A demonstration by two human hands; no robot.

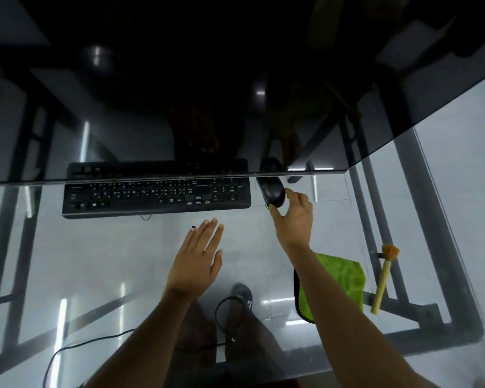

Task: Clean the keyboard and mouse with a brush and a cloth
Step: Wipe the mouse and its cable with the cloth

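The mouse [272, 189] is gripped by the right hand [293, 217] on a glass table [95, 261].

The black mouse is pinched at its near end between the thumb and curled fingers of the right hand, and is seen resting on the glass. The left hand [198, 259] is held flat and open, fingers together, with nothing in it, just near of the black keyboard [156, 193], which lies beyond it and to the left of the mouse. The green cloth [338, 281] is partly hidden under the right forearm, and the wooden-handled brush [383, 278] is laid just to the right of it.
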